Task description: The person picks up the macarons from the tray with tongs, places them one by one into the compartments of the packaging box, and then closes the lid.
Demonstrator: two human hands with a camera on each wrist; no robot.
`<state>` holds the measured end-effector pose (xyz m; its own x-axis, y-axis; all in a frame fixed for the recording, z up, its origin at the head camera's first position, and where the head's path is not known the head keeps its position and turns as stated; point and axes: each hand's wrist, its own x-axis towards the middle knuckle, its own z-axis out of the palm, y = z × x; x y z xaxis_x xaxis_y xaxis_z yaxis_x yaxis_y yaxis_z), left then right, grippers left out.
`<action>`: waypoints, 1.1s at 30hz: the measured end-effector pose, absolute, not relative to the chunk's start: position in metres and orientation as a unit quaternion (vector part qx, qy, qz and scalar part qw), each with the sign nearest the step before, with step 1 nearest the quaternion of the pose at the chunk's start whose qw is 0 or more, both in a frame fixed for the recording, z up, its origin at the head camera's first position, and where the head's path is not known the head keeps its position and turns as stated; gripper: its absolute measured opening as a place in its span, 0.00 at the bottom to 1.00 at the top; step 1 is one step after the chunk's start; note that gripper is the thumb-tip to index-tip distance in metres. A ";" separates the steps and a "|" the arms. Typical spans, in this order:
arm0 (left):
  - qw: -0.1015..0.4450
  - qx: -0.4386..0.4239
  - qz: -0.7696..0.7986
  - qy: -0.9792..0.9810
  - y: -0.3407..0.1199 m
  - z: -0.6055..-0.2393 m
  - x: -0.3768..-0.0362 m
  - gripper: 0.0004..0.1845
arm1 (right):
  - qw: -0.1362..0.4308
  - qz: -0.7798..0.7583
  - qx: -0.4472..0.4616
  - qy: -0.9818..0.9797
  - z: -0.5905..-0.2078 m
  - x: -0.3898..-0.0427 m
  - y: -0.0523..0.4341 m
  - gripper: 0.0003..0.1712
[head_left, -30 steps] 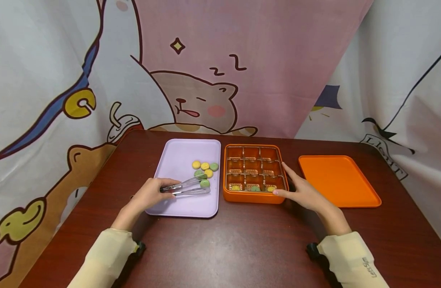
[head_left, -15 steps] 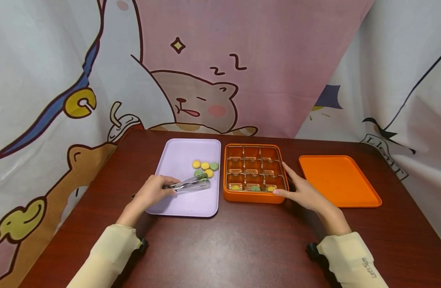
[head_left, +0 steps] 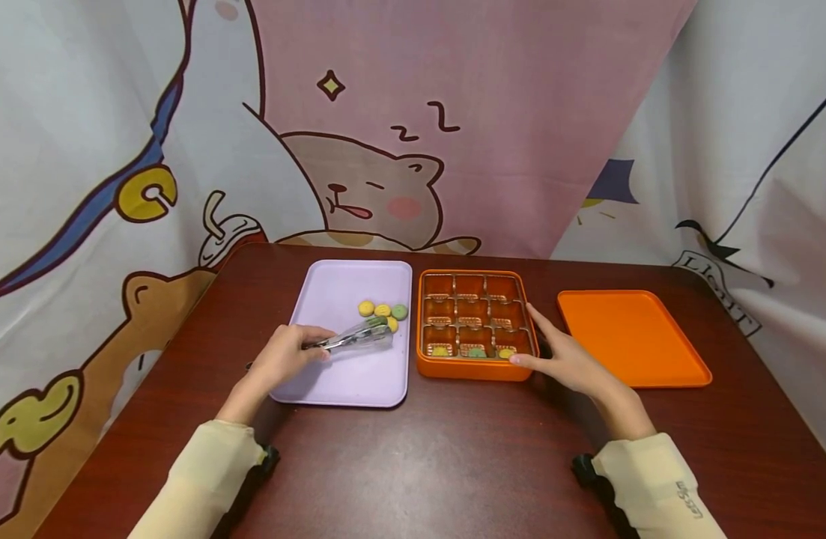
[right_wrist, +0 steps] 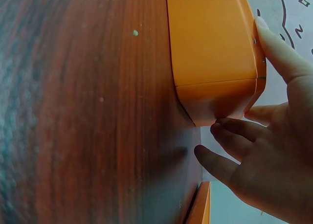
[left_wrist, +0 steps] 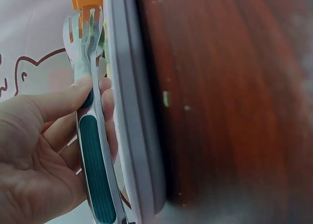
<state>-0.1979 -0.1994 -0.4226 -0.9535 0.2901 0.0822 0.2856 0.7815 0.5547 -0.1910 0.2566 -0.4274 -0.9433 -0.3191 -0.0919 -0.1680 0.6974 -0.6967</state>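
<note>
From the head view, my left hand (head_left: 286, 358) grips metal tongs (head_left: 350, 340), fingers curled round the teal-padded handles so the tips squeeze nearly together over the purple tray (head_left: 332, 296). The tips sit at a green sweet (head_left: 377, 322) beside the small cluster of round sweets (head_left: 383, 309) on the tray's right side (whether it is actually pinched, I cannot tell). My right hand (head_left: 566, 363) rests against the near right corner of the orange compartment box (head_left: 476, 368), fingers fairly straight and spread, probably to steady it. Three near compartments hold sweets. The orange lid (head_left: 631, 338) lies flat further right. My right sleeve shows small lettering, too blurred to read.
</note>
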 end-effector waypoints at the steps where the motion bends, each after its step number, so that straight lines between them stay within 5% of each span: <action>1: 0.002 0.153 0.294 0.944 -0.199 -0.422 -0.199 0.15 | 0.104 -0.366 -0.133 0.915 -0.427 -0.191 0.257 0.57; 33: -0.023 0.179 0.337 0.924 -0.162 -0.402 -0.215 0.16 | 0.103 -0.350 -0.135 0.921 -0.426 -0.193 0.256 0.58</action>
